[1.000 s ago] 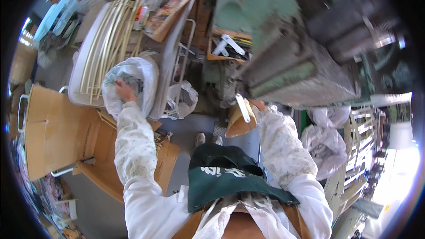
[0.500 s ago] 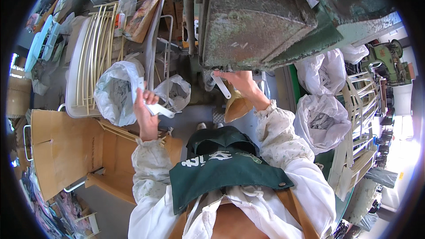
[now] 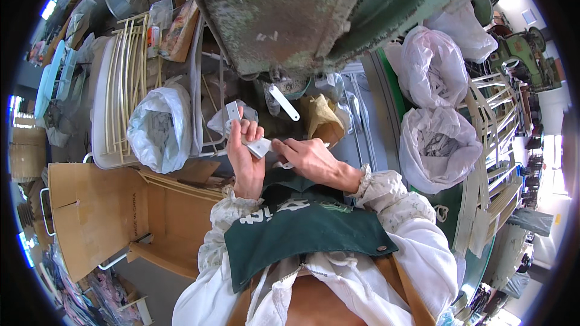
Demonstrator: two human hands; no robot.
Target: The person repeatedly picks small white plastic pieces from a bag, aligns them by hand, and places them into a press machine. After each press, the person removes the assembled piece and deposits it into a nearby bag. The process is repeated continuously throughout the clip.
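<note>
L hand [image 3: 246,163] raised in front of the apron [image 3: 302,241], wrist upright, fingers curled over a few flat white pieces [image 3: 260,147]; one sticks up past the fingertips, another pokes out twd the R hand [image 3: 314,160]. R hand comes in low from the R, back of hand up, wrist bent inward, fingertips just beside or touching the pieces' near end; can't tell if it grips. Hands close tog., both forearms up from the lower edge, elbows out.

Just above, a white strip [image 3: 284,102] hangs at a slant below the machine's [image 3: 284,24] underside, apart from both hands. R of it, a tan paper bag [image 3: 326,119], mouth up; contents n/c.

L of the hands: open white bag [image 3: 138,127] w/ grey strips inside, its R side up against a upright panel edge. Beyond it, a tray [image 3: 99,115] w/ long pale rods lying lengthwise. Lower L, open cardboard box [image 3: 99,211], flap out, thin rods along its top edge.

Far R: two open white bags, upper [image 3: 423,45] & lower [image 3: 435,176], both w/ grey strips.

Room: gap betw. L hand & L bag; wider gap, w/ metal rails, betw. R hand & R bags; machine's low edge caps the space above.
</note>
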